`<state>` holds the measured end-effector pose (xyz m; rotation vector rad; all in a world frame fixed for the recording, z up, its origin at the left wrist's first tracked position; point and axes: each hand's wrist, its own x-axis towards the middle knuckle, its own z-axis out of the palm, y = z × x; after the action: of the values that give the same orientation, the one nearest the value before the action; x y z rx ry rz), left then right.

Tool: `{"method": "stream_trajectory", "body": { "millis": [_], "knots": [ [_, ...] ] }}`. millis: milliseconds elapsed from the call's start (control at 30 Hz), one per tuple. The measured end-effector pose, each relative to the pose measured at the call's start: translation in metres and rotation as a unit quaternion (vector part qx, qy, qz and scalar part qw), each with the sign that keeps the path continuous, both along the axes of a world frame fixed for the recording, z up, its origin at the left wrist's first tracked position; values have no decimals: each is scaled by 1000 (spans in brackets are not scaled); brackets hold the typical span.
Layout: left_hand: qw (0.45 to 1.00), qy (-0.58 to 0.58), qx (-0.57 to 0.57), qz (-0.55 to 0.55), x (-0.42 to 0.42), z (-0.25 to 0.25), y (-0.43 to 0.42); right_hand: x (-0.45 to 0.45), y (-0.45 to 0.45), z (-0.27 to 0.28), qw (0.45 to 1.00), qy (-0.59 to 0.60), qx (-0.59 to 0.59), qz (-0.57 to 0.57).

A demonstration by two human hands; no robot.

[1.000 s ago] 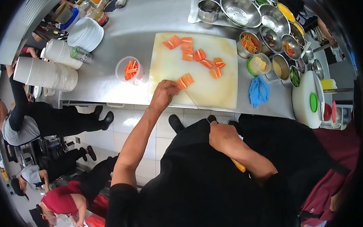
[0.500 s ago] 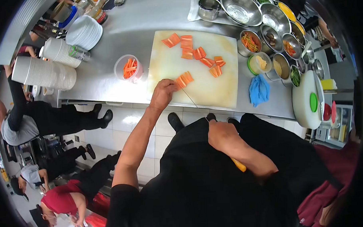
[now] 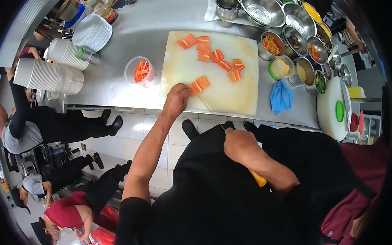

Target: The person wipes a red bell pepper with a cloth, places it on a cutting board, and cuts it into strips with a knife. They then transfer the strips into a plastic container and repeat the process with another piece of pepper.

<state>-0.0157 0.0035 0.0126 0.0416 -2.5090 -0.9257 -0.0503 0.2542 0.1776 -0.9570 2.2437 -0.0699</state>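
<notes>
My left hand [image 3: 176, 100] is closed at the near left of the cutting board [image 3: 240, 95], its fingers pressing on one end of a sliced red pepper piece [image 3: 200, 84]. My right hand [image 3: 241, 145] is wrapped round a knife whose yellow handle [image 3: 259, 179] sticks out behind the fist. The thin knife blade [image 3: 205, 104] runs edge-on from that fist to the pepper beside my left fingertips. Further back on the board lie several flat red pepper pieces [image 3: 203, 43]. Left of the board stands a clear tub [image 3: 128, 74] holding pepper strips [image 3: 141, 71].
A blue cloth [image 3: 281, 98] lies right of the board, near a lidded tub [image 3: 283, 67] and several metal bowls [image 3: 262, 10]. Stacked white bowls [image 3: 52, 77] and plates [image 3: 92, 33] stand at the left. One person is close on my right; others are behind at the left.
The view has shifted very slightly. Both hands, the knife and the pepper pieces keep nearly the same places.
</notes>
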Motion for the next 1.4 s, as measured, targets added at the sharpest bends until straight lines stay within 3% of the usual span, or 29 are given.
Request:
{"method": "stream_trajectory", "body": {
  "millis": [133, 300, 467, 567, 667, 700, 833, 1067, 1200, 1267, 1300, 1367, 1400],
  "knots": [
    [1000, -23, -5, -4, -2, 5, 1, -11, -30, -33, 996, 39, -81, 29],
    [1000, -4, 10, -6, 0, 3, 1, -4, -14, -43, 998, 10, -43, 37],
    [1000, 12, -4, -11, 1, 1, -2, 1, -4, -5, 1000, 6, -16, -16],
    [1000, 16, -5, -9, 0, 2, -2, -9, -28, -40, 993, 47, -110, 15],
    [1000, 13, 7, -12, 1, 3, -2, -15, -39, -43, 995, 32, -88, 37],
    [1000, 18, 4, -12, 1, 2, -2, -14, -26, -52, 998, -23, -53, 34],
    [999, 33, -4, -11, 3, -3, -5, -1, -1, -1, 999, -26, 30, 0],
    [1000, 21, -10, -15, 3, -3, -6, -15, -38, -49, 996, 18, -87, 8],
    [1000, 14, -16, -14, 1, -6, -8, 0, 9, -47, 999, -28, -39, 13],
    [999, 23, -14, -20, 1, -8, -14, 5, 30, -47, 995, -72, 44, -55],
    [998, -35, -34, -41, 0, -9, -20, 3, 42, -49, 995, -71, 43, -62],
    [992, -85, -57, -74, -16, 5, -20, -5, 68, -54, 990, -104, -52, -75],
    [985, -114, -89, -97, -26, 27, -19, -7, 75, -58, 980, -132, -64, -138]
  ]
}}
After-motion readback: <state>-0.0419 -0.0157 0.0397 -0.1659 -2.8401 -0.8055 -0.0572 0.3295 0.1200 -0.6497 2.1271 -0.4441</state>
